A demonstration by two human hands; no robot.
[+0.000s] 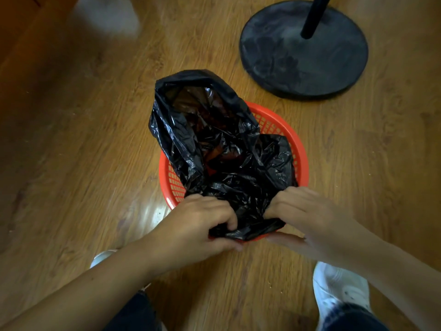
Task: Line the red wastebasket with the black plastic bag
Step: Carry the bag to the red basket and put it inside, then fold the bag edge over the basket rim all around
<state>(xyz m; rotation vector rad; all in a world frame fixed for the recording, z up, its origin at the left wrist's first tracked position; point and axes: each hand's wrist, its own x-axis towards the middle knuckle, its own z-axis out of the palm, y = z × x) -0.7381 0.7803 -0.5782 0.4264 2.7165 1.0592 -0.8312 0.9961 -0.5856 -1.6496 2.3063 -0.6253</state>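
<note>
A red mesh wastebasket (284,132) stands on the wooden floor in front of me. The crumpled black plastic bag (214,139) lies across its opening and bulges up over the far rim. Its near edge is folded over the near rim. My left hand (200,225) pinches that folded edge at the near rim. My right hand (307,216) grips the same edge just to the right, thumb under the rim. Most of the near rim is hidden by hands and bag.
A round black stand base (303,48) with a black pole stands on the floor at the far right. My white shoes (338,290) are at the bottom, either side of the basket. A blurred pale object (107,15) sits far left.
</note>
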